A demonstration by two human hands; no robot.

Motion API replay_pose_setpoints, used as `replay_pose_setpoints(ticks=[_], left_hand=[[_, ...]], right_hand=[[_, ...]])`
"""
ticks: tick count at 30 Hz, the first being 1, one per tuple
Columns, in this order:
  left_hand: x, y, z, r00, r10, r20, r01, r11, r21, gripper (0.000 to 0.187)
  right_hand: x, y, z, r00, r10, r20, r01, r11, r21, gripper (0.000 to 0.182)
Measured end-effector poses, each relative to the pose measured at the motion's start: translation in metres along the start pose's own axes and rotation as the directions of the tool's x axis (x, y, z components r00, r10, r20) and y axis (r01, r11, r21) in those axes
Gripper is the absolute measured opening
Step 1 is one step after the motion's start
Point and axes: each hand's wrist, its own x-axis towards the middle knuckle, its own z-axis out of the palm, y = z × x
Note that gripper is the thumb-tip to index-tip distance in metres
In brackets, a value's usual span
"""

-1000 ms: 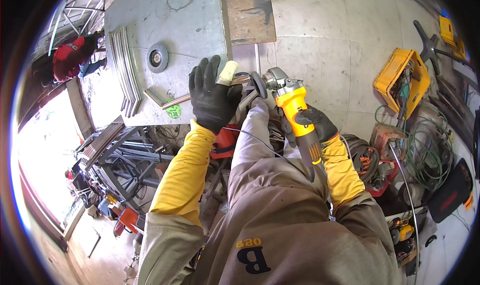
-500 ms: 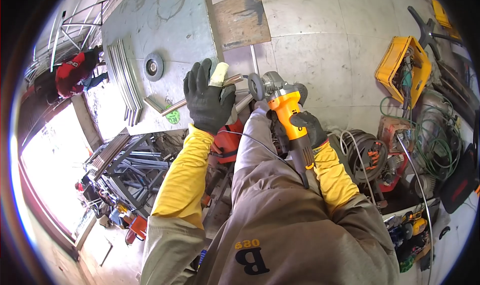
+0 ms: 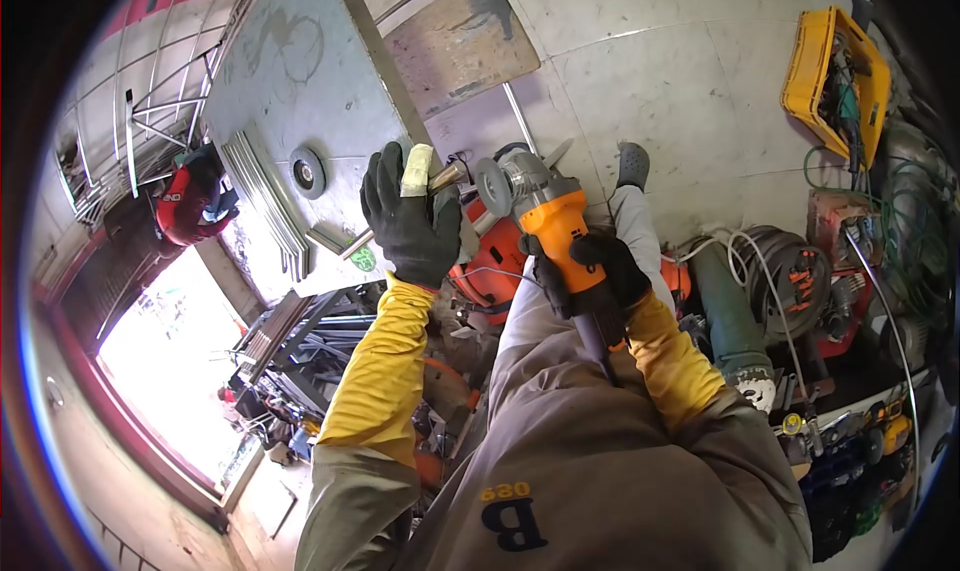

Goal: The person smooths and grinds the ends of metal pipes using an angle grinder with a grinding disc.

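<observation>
My right hand point(image 3: 612, 269), in a dark glove with a yellow cuff, grips an orange angle grinder point(image 3: 556, 223) by its body. The grinder's round disc point(image 3: 493, 187) faces left, close to the end of a metal tube point(image 3: 449, 175). My left hand point(image 3: 412, 216), also gloved, lies over that tube with its fingers stretched out, one wrapped in pale tape. The tube passes under the palm and shows again at the left, on the grey metal table point(image 3: 345, 111). A spare grinding disc point(image 3: 307, 172) and several bent metal tubes point(image 3: 265, 206) lie farther left on the table.
A stained board point(image 3: 462, 46) juts past the table edge. At the right are a yellow crate point(image 3: 838, 81) with tools, coiled cables point(image 3: 790, 271) and a green cylinder point(image 3: 722, 306). Metal stock point(image 3: 300, 346) is racked at lower left. A person in red point(image 3: 185, 206) bends near the doorway.
The view has shifted and turned. The grinder has tilted so more of its disc face shows, and it has come slightly closer to my left hand. My foot now shows at the right.
</observation>
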Motion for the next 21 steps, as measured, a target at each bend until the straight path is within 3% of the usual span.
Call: replay_pose_setpoints(ticks=[5,7,13,16,19,21], left_hand=[[-0.001,-0.002,0.003,1.000,0.014,-0.011,-0.014,1.000,0.027,0.062],[-0.001,-0.002,0.004,1.000,0.021,-0.021,-0.020,0.999,0.025,0.062],[-0.002,-0.001,0.003,1.000,0.015,-0.017,-0.015,1.000,0.012,0.062],[-0.002,-0.001,0.003,1.000,0.014,-0.020,-0.014,1.000,0.017,0.063],[-0.002,-0.001,0.002,1.000,0.013,-0.011,-0.013,1.000,0.023,0.063],[-0.002,-0.001,0.002,1.000,0.012,-0.011,-0.012,1.000,0.019,0.063]], right_hand=[[0.001,0.010,0.002,0.997,-0.016,0.071,0.017,1.000,-0.017,0.064],[-0.002,0.013,0.006,0.999,0.039,0.029,-0.041,0.996,0.082,0.055],[0.008,0.023,0.000,0.993,-0.027,0.117,0.012,0.992,0.127,0.057],[0.021,0.026,-0.011,0.976,-0.079,0.202,0.076,0.997,0.026,0.060],[0.011,0.024,0.005,0.991,-0.055,0.125,0.035,0.987,0.157,0.063],[0.014,0.025,0.001,0.988,-0.058,0.142,0.036,0.988,0.150,0.065]])
